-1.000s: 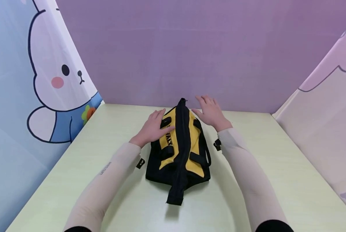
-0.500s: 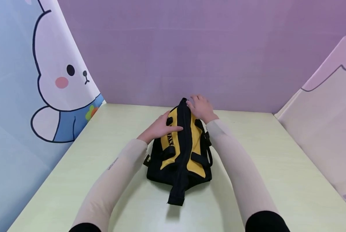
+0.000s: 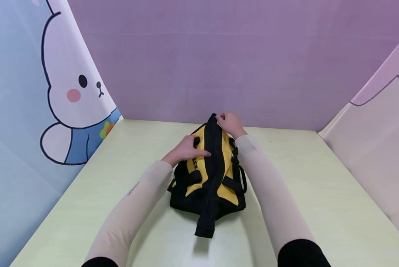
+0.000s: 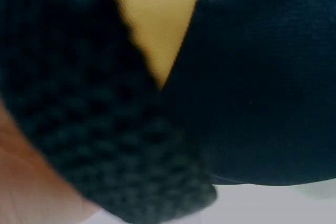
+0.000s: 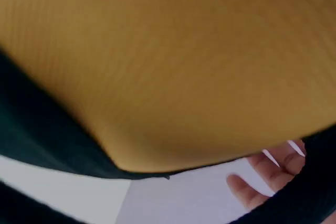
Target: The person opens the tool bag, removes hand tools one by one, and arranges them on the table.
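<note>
A black and yellow tool bag stands on the table, its black zipper band running along the top from the far end to a loose tab at the near end. My left hand holds the bag's left side, thumb stretched across the yellow panel to the band, its fingers partly hidden past the handle. At the far end, my right hand pinches the zipper pull, which its fingers cover. In the right wrist view, a yellow panel fills most of the picture, with curled fingers below it.
The pale table meets a purple cloth backdrop just behind the bag. On the left hangs a blue cloth printed with a cartoon animal; a pale cloth borders the right. Black webbing handles stick out from the bag.
My right hand has come in leftward from beside the bag to its far end, and its fingers have closed at the zipper. The left hand has shifted slightly right and nearer, its fingers bending.
</note>
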{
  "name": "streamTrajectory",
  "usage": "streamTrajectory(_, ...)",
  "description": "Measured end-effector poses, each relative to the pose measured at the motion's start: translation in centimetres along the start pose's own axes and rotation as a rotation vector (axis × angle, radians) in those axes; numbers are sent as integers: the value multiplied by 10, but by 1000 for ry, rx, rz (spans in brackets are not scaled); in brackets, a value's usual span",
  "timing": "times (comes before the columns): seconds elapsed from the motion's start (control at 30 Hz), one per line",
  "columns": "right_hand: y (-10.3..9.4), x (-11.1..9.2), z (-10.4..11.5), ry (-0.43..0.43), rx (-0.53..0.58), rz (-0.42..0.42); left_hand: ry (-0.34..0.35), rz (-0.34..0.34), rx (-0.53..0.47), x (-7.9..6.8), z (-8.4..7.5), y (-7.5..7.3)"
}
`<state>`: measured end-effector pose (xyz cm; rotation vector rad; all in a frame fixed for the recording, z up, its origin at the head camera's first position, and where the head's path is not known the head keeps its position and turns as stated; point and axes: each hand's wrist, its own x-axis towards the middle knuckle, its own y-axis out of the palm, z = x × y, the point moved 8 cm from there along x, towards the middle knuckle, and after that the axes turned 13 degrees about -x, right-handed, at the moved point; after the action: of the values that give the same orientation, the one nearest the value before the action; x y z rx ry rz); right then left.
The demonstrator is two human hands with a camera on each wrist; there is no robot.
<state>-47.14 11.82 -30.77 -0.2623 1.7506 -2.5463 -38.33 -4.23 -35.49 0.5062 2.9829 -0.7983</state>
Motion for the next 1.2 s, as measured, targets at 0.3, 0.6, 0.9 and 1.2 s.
streamTrajectory(0.3, 3, 5, -1, -69, 156, 38, -15, -6, -20, 2, 6, -1)
streamTrajectory(0.6, 1, 5, 5, -101, 183, 12, -46, -48, -98, 7, 14, -6)
streamTrajectory(0.9, -8, 3, -1, -101, 381, -9, -33, -124, -206, 12, 18, -18)
streamTrajectory(1.2, -13, -2, 3, -33, 432, 24, 8, -132, -306, 18, 25, -19)
